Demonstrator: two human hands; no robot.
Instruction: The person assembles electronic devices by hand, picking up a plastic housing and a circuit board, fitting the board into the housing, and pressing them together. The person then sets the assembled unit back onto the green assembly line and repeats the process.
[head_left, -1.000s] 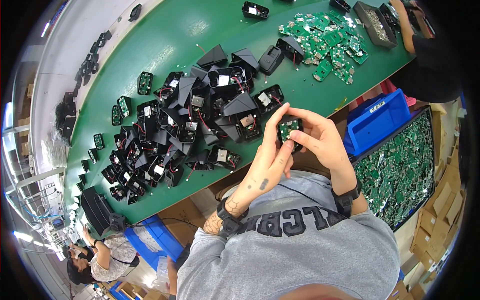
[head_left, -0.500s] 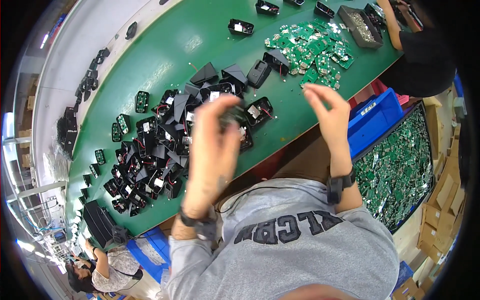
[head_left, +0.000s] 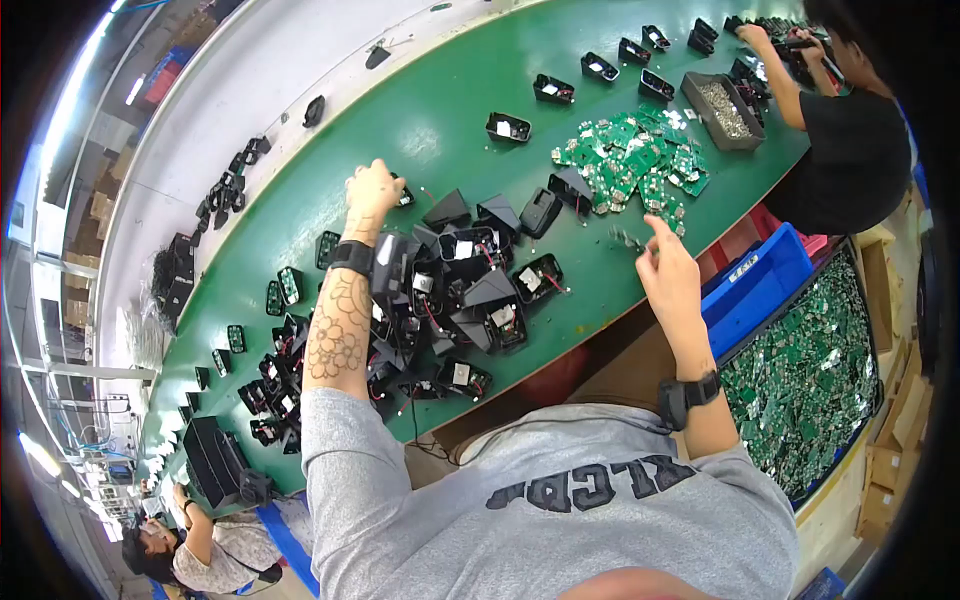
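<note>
My left hand (head_left: 374, 190) reaches out over the far part of the table, its fingers closed on a small black plastic housing (head_left: 405, 193). Most of that housing is hidden behind the fingers. My right hand (head_left: 670, 270) hovers above the near table edge, thumb and forefinger closed on a small green circuit board (head_left: 627, 239), blurred by motion. Just beyond it lies a heap of green circuit boards (head_left: 632, 150). Under and beside my left forearm spreads a large pile of open black housings (head_left: 470, 245) with red wires and white parts inside.
Housings with boards in them (head_left: 290, 285) stand in a row at left. Open housings (head_left: 508, 127) line the far side. A grey tray of small metal parts (head_left: 725, 110), a blue bin (head_left: 755, 275) and a crate of boards (head_left: 800, 370) are at right. Co-workers (head_left: 850, 150) sit at both ends.
My left hand has gone from above the housing pile to the far side of the table with a housing. My right hand now holds a board near the heap. The view has shifted somewhat.
</note>
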